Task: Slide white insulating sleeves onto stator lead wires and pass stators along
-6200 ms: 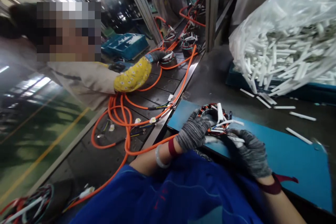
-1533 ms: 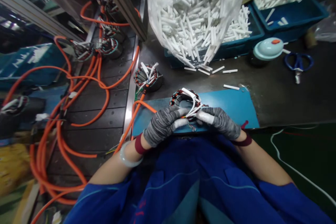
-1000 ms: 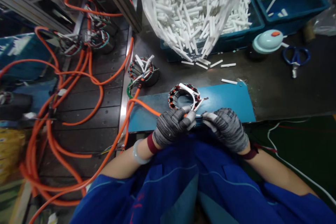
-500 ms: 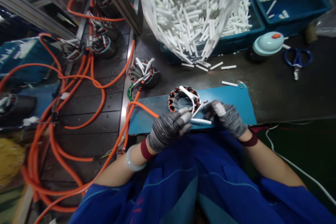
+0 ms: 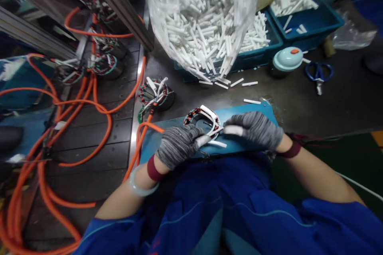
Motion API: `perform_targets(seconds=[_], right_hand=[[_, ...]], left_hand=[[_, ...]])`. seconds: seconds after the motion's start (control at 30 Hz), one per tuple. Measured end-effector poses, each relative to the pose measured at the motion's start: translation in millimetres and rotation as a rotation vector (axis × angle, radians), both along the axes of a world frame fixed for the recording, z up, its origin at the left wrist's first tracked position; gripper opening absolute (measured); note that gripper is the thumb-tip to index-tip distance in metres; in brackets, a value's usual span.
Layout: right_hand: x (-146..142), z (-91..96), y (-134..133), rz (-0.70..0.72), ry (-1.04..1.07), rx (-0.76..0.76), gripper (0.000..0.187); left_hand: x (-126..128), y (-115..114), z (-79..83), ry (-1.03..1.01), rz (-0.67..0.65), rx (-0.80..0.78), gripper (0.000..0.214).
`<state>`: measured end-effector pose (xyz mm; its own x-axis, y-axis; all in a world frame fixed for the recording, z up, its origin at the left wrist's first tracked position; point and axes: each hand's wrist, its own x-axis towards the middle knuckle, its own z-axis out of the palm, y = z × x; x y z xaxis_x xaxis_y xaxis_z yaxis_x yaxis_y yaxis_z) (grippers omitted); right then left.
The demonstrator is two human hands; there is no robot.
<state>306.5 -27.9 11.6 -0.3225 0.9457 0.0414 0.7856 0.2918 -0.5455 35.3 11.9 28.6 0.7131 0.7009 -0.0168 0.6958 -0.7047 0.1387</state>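
Observation:
A motor stator (image 5: pixel 191 118) with orange, black and pale green windings stands on a blue mat (image 5: pixel 152 137). White-sleeved leads (image 5: pixel 214 125) curve out of its near right side. My left hand (image 5: pixel 181 145), in a grey glove with white fingertips, overlaps the stator's near side, thumb and finger pinched on a sleeved lead. From the right, my right hand (image 5: pixel 255 129), gloved alike, pinches the far end of that lead, and its fingertips hide the tip. One loose white sleeve (image 5: pixel 218 143) lies on the mat just below.
A second stator (image 5: pixel 164 97) stands left of the mat, joined to an orange cable (image 5: pixel 145 143). Behind are a plastic bag of white sleeves (image 5: pixel 197 40) and blue bins (image 5: pixel 324 26). Blue scissors (image 5: pixel 318 73) and a light-blue lidded container (image 5: pixel 287 59) sit at right.
My right hand has come left to the lead's end and now pinches it. My left hand has closed its fingertips on the lead. The whole view has shifted slightly.

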Motion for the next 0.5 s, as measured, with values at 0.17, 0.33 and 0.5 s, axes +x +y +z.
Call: perform_targets(seconds=[0.17, 0.33, 0.5], right_hand=[[59, -42.3, 40, -0.506, -0.201, 0.028, 0.037], [40, -44.5, 10, -0.487, 0.325, 0.108, 0.031], [4, -35.4, -37, -0.451, 0.741, -0.067, 0.024]], left_hand=[[-1, -5, -10.8, -0.136, -0.02, 0.088, 0.035], [-2, -5, -12.8, -0.158, -0.023, 0.117, 0.039], [-3, -5, -12.2, -0.162, 0.0, 0.045, 0.04]])
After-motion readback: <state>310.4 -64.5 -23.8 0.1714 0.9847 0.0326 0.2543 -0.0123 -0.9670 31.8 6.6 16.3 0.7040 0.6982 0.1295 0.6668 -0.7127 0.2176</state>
